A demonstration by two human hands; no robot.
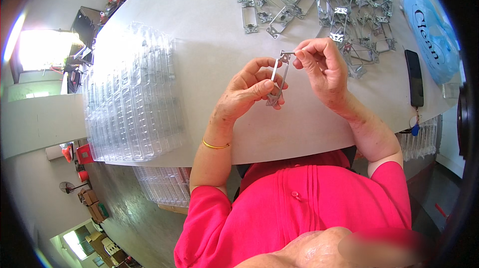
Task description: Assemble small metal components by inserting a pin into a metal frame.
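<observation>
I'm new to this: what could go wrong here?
The frame might slip, since the left hand holds it between thumb and fingers. The piled frames overlap, so lifting one could drag others. The phone lies near the edge of the table, so a bump might knock it off.

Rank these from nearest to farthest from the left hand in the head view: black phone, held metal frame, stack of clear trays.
From the left hand:
1. Metal frame: held in it.
2. Stack of clear trays: to its left.
3. Black phone: far off to its right.
</observation>
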